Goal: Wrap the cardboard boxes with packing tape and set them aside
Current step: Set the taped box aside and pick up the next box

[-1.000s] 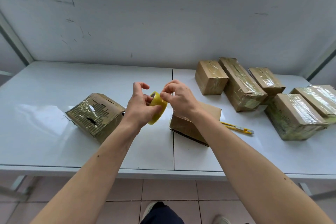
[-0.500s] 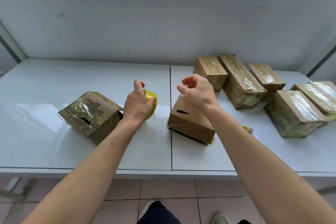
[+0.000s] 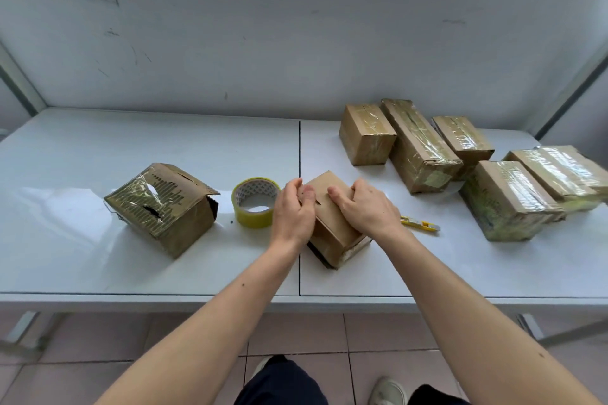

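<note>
No brand name or readable writing shows on anything: the roll of packing tape [image 3: 255, 202] carries only a small repeated pattern on the inside of its core, and a pale label on the end of the long taped box [image 3: 419, 145] is too blurred to read. The plain cardboard box [image 3: 332, 223], bare of tape, sits on the white table [image 3: 98, 154] near its front edge, straddling the seam between the two tabletop panels, and both hands are on it. The left hand [image 3: 292, 212] curls around the box's left edge, with its thumb on the top face, and the right hand [image 3: 363, 205] lies over the top and right side with its fingers bent onto the cardboard; what lies under the palms is hidden. All boxes look closed, so their contents cannot be seen. The tape roll lies flat just left of the plain box, beside the left hand. Farther left of it stands a torn taped box [image 3: 161, 207], tilted, with a ragged hole and a loose flap. Right of the plain box, a yellow utility knife [image 3: 419, 224] pokes out from behind the right wrist, partly hidden. Beyond it, to the right and behind, sit five taped boxes [image 3: 503, 200] close together; the farthest right is cut off by the frame edge.
</note>
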`<state>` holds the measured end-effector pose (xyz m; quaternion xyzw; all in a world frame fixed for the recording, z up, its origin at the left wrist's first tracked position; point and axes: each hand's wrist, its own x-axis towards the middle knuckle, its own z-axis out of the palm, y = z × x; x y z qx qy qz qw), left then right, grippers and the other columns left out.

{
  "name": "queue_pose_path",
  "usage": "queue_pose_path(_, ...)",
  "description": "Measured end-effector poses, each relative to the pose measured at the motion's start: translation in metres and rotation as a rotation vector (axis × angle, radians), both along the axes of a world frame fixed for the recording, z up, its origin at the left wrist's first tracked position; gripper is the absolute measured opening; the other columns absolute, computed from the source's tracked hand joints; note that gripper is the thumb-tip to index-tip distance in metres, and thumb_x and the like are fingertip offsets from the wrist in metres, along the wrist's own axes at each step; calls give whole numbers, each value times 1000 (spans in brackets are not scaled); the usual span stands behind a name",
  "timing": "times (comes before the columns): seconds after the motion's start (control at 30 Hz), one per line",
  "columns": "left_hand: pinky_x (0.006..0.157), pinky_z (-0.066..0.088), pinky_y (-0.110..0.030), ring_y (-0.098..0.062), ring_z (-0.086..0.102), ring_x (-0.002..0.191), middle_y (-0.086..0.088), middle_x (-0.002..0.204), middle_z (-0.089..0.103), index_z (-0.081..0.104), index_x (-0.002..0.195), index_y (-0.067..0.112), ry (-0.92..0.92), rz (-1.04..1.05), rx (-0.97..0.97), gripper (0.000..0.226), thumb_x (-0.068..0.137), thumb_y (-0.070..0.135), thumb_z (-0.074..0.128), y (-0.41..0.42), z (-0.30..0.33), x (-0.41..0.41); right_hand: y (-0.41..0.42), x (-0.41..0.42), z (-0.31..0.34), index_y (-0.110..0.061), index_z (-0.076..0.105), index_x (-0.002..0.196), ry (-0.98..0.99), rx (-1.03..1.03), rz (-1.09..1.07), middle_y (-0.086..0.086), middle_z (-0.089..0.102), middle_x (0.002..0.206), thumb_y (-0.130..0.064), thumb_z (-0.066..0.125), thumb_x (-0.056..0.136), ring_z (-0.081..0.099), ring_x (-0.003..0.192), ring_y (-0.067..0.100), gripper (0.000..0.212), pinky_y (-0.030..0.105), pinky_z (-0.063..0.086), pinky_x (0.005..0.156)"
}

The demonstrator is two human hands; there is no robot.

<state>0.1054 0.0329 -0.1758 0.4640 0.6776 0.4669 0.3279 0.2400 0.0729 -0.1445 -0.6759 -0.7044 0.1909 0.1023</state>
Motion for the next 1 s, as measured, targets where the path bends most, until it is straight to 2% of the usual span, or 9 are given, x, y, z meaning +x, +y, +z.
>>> queue_pose_path(0.13, 107, 35, -39, -29, 47, 126, -14, 132, 53, 50, 130, 5, 96, 69, -36, 38, 101, 30, 52, 14, 0, 13, -4, 0, -5, -18, 48, 118, 11, -4, -15, 14, 63, 123, -64, 28, 98, 55, 118, 34, 54, 40, 35, 81)
queue_pose_path(0.3, 93, 45, -40, -29, 57, 110, -11, 114, 63, 58, 112, 8, 9, 132, -24, 27, 105, 28, 42, 19, -3, 11, -2, 0, -11, -19, 53, 104, 3, 21, -21, 11, 65, 118, -64, 26, 98, 56, 113, 34, 53, 39, 34, 78)
queue_pose_path(0.37, 92, 49, -42, -28, 61, 105, -6, 109, 67, 61, 107, 13, -80, 162, -7, 28, 106, 28, 38, 18, -4, 7, -2, 1, -12, -19, 53, 101, 9, 28, -26, 10, 65, 115, -64, 26, 99, 56, 111, 34, 53, 38, 34, 77)
queue_pose_path(0.5, 102, 45, -33, -16, 56, 113, -1, 121, 60, 58, 107, 25, -269, 352, 129, 19, 105, 19, 40, -5, -7, 8, -3, 2, -12, -19, 55, 101, 27, 43, -43, 10, 66, 111, -64, 26, 98, 57, 108, 35, 54, 39, 36, 78)
queue_pose_path(0.67, 85, 48, -34, -21, 58, 92, -7, 104, 62, 52, 96, 18, -652, 445, -34, 6, 99, 22, 49, -26, -8, 20, -5, 1, -10, -19, 54, 100, 24, 39, -48, 10, 66, 110, -64, 26, 99, 57, 108, 34, 53, 38, 36, 77)
queue_pose_path(0.77, 82, 51, -35, -25, 61, 103, -14, 120, 66, 55, 118, 6, -784, 353, -180, 36, 97, 36, 48, -28, -7, 20, -7, 0, -8, -19, 52, 98, 23, 35, -50, 11, 65, 112, -64, 26, 99, 57, 110, 34, 52, 38, 35, 77)
queue_pose_path(0.87, 62, 52, -26, -22, 67, 100, -12, 120, 67, 54, 125, 6, -920, 337, -217, 36, 103, 33, 49, -27, 5, 21, -8, 0, -7, -20, 51, 97, 23, 33, -49, 11, 65, 113, -64, 26, 99, 57, 111, 34, 51, 39, 35, 78)
queue_pose_path(0.93, 47, 52, -23, -23, 69, 86, -14, 114, 69, 56, 123, 3, -1012, 372, -192, 38, 97, 29, 65, -25, 16, 19, -9, 0, -6, -20, 51, 96, 30, 33, -48, 11, 66, 112, -64, 26, 99, 57, 110, 34, 50, 39, 36, 79)
queue_pose_path(1.0, 42, 52, -27, -26, 68, 80, -18, 113, 69, 54, 125, 1, -1054, 459, -149, 61, 78, 22, 85, -18, 16, 13, -9, 0, -6, -20, 51, 96, 36, 33, -42, 11, 66, 111, -63, 27, 99, 57, 110, 34, 50, 39, 36, 78)
